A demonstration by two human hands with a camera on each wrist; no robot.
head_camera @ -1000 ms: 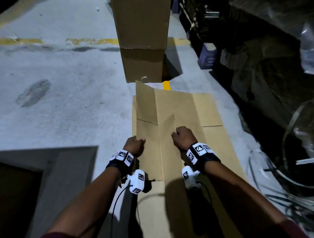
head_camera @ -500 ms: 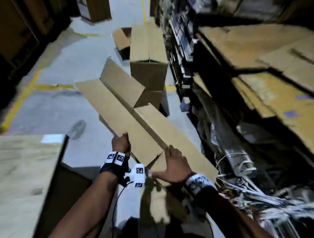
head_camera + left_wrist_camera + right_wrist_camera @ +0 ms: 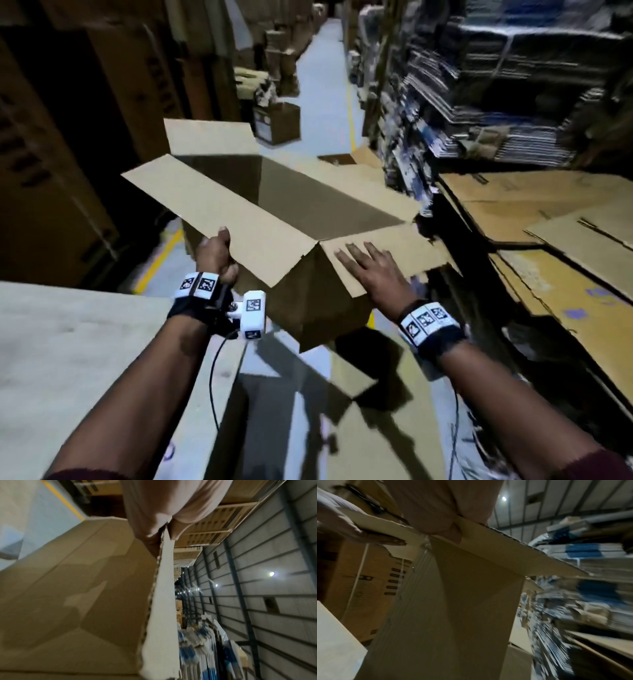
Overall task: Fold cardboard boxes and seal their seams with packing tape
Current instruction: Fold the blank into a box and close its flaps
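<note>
**Opened carton held up by its top flaps in a warehouse aisle**

At the far left a pale wooden table (image 3: 68, 342) filled the lower corner, with tall brown cartons (image 3: 113, 85) stacked behind it. The left hand (image 3: 214, 255) gripped the near edge of the long left flap (image 3: 219, 212), thumb on top and fingers curled underneath; the left wrist view showed the flap's corrugated edge pinched between them. The cardboard box (image 3: 308, 301) hung in front of the person, clear of the floor, its top open and all flaps spread outward. The right hand (image 3: 373, 274) lay on the near short flap (image 3: 404, 250) with its fingers straight and spread; in the right wrist view the thumb pressed the flap's underside. To the right, flattened cardboard sheets (image 3: 548, 219) lay stacked, with bundled printed sheets (image 3: 479, 96) shelved behind.
</note>
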